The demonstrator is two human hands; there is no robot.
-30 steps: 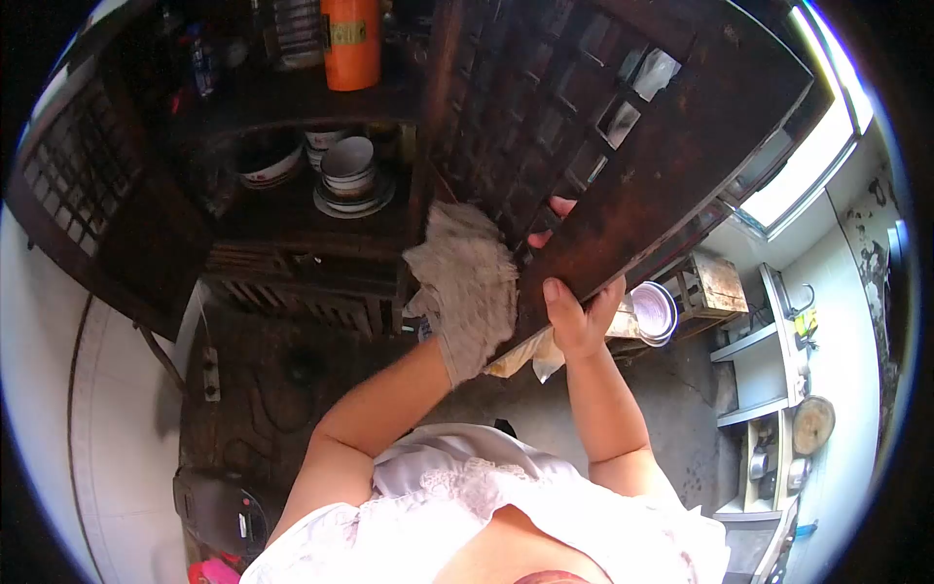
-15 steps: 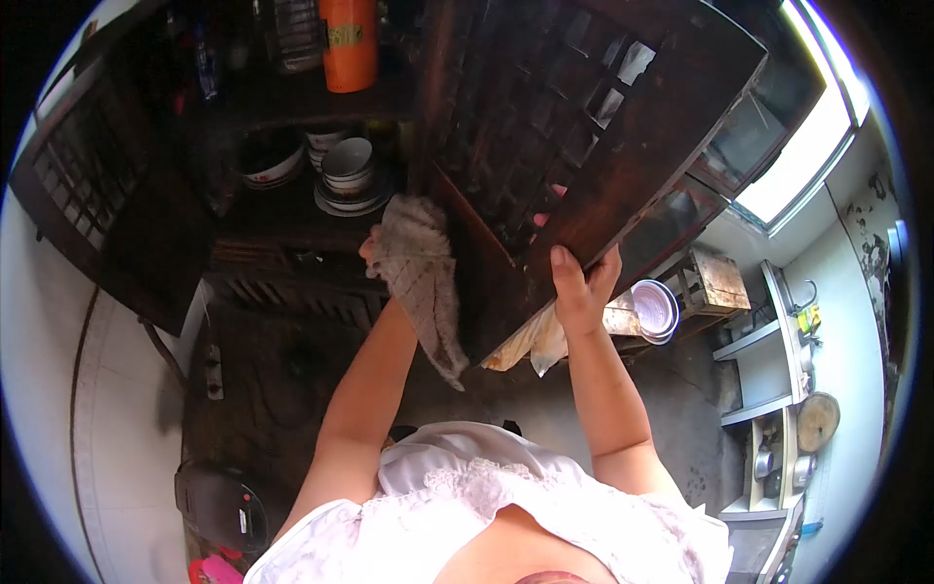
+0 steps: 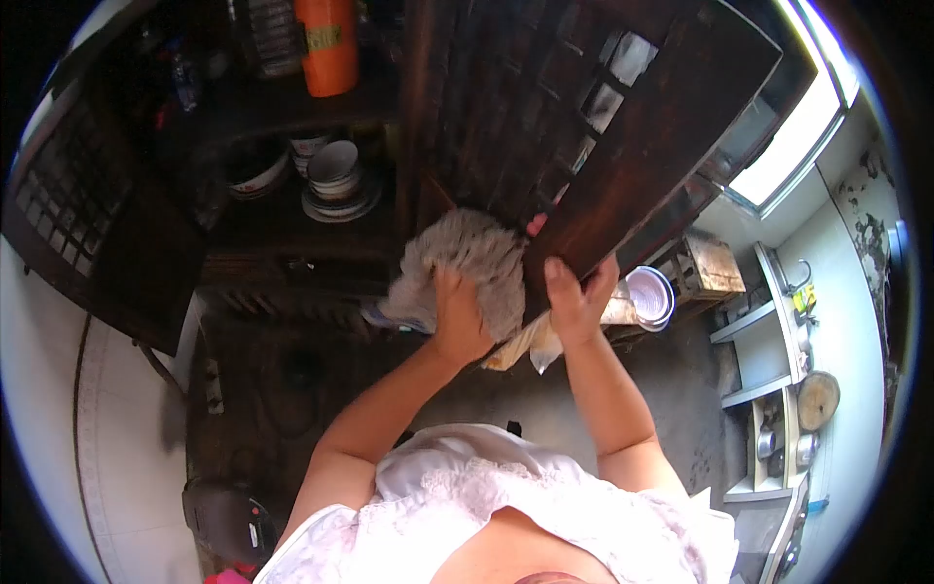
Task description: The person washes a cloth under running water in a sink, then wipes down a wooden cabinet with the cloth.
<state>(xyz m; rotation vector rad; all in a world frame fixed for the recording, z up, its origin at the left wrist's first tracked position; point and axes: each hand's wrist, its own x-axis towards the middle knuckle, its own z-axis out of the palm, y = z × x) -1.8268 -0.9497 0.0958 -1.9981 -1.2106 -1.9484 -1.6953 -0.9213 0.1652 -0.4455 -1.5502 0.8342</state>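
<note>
A grey, fluffy cloth is pressed against the lower part of a dark wooden cabinet door with lattice openings. My left hand lies over the cloth and holds it, its fingertips partly sunk in the folds. The outer edge of the door is gripped by my right hand, thumb on the near face. Its other fingers go behind the door, and pink fingertips show through a lattice gap.
In the open cabinet, stacked bowls stand on plates, with an orange container on the shelf above. A second lattice door swings out left. A purple-white basin and wooden stool stand right, beyond them white shelves.
My left hand has moved right with the cloth, from beside the door's inner edge onto its lower face. The cloth, hanging before, is now bunched. My right hand keeps its grip.
</note>
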